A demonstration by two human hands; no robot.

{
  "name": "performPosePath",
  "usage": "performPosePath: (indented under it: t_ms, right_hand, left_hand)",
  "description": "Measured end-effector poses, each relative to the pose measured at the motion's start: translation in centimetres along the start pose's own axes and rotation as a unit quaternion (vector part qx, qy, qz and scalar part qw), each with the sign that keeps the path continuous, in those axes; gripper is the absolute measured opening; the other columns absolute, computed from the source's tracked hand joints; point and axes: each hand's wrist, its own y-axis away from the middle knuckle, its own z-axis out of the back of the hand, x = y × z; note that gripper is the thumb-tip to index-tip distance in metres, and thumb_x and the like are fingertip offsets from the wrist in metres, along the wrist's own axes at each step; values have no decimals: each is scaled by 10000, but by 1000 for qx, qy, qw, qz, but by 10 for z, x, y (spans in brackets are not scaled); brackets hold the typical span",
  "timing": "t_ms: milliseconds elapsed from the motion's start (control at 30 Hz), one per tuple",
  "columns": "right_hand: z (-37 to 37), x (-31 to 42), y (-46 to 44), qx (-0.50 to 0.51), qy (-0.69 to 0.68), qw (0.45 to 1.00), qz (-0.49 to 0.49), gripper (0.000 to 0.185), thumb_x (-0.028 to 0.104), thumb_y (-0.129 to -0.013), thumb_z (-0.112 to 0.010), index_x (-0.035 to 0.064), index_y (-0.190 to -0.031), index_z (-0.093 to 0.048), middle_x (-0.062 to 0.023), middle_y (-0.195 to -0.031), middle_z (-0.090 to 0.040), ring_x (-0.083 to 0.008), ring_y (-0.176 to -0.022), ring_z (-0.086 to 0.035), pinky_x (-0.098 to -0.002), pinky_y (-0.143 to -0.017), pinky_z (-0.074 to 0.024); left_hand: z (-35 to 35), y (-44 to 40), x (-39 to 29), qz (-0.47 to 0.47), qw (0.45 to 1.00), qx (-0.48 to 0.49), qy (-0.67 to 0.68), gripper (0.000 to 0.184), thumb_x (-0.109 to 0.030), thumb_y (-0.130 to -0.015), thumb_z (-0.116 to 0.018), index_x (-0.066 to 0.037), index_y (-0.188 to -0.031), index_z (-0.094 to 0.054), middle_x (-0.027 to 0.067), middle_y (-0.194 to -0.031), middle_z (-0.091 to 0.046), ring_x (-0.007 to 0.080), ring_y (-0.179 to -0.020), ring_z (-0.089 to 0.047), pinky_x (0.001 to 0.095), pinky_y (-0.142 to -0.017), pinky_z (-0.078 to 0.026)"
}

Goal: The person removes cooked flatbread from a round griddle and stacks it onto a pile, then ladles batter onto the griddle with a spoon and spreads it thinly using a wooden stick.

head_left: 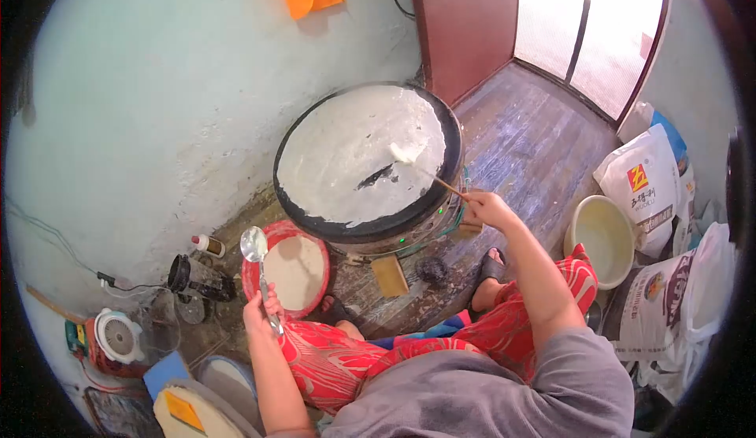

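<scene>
White batter (339, 143) covers most of a round black griddle (311, 219), with a dark bare patch near its middle. My right hand (488, 208) is closed round the thin handle of a wooden spreader (435, 178), whose batter-coated end rests on the griddle beside that patch. In my left hand (264, 310) is a large metal ladle (254, 245), held by the handle with its bowl up, over the left rim of a red basin (321, 254). Pale batter lies in the basin, just below the griddle's left side.
A cream bucket (602, 237) and white sacks (642, 182) stand at the right. At the left are a black jug (189, 274), a bottle (207, 245) and a red-and-white appliance (118, 336). A wooden block (390, 276) lies before the griddle.
</scene>
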Motion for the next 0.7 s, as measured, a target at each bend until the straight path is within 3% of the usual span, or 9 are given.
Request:
performPosePath:
  t_ms: [100,200,233,367,467,533,600,667,700]
  right_hand:
    - [-5,-25,6,-63,-153,985,-51,304,236,-822,-476,221,-1112,-568,-145,-960,-609,-300,-857,-592,-374,-764,-458]
    - [-28,9,10,-130,-117,972,-156,301,245,-834,-459,221,-1113,-568,-140,-975,-606,-304,-876,-589,-379,-769,-458]
    - [-47,13,8,-150,-33,987,-48,292,267,-842,-454,233,-1107,-571,-141,-964,-609,-307,-869,-594,-382,-755,-465]
    - [-45,55,35,-53,31,998,-22,294,248,-845,-438,201,-1101,-574,-138,-946,-614,-313,-864,-595,-382,-745,-471]
    - [-22,61,47,21,-135,982,-131,297,219,-845,-432,168,-1101,-574,-141,-929,-617,-313,-853,-597,-373,-740,-471]
    - [-42,49,47,-44,-160,976,-144,291,178,-837,-432,138,-1085,-579,-167,-896,-615,-326,-830,-597,-379,-718,-471]
    - [-84,31,39,-153,-118,981,-25,293,143,-818,-434,150,-1068,-586,-194,-861,-607,-338,-814,-595,-400,-701,-467]
    - [-99,55,47,-116,-103,988,-14,293,127,-798,-445,161,-1052,-588,-207,-866,-597,-351,-835,-585,-415,-716,-462]
    - [-96,69,52,-97,-63,993,-15,293,138,-815,-444,140,-1076,-577,-171,-784,-606,-267,-732,-598,-370,-668,-465]
  left_hand:
    - [0,6,1,-1,999,38,-30,329,-264,-911,-363,23,-1015,-486,57,-720,-470,99,-463,-396,223,-405,-350]
    - [-9,13,6,-35,994,39,-96,313,-270,-910,-371,-8,-1023,-500,54,-717,-464,103,-473,-394,236,-414,-346]
    - [-12,14,8,-50,992,34,-111,311,-275,-910,-374,-16,-1025,-502,54,-716,-463,109,-475,-397,240,-414,-342]
    - [-19,28,14,-69,984,31,-159,302,-285,-905,-393,-32,-1024,-507,63,-704,-482,126,-472,-411,241,-401,-331]
    - [-27,39,20,-75,976,56,-194,286,-271,-897,-414,-31,-1020,-510,77,-686,-503,127,-468,-420,242,-390,-326]
    - [-31,46,30,-83,971,61,-216,276,-259,-892,-426,-29,-1017,-512,85,-673,-513,128,-465,-424,243,-384,-324]
    - [-40,49,37,-84,962,76,-249,255,-233,-881,-442,-28,-1014,-516,94,-649,-519,131,-451,-422,244,-379,-322]
    - [-50,51,46,-80,962,80,-249,245,-216,-874,-451,-24,-1011,-518,99,-637,-522,135,-444,-421,245,-376,-325]
    - [-55,53,51,-70,960,87,-258,246,-215,-874,-453,-22,-1013,-517,100,-640,-523,136,-444,-423,245,-376,-330]
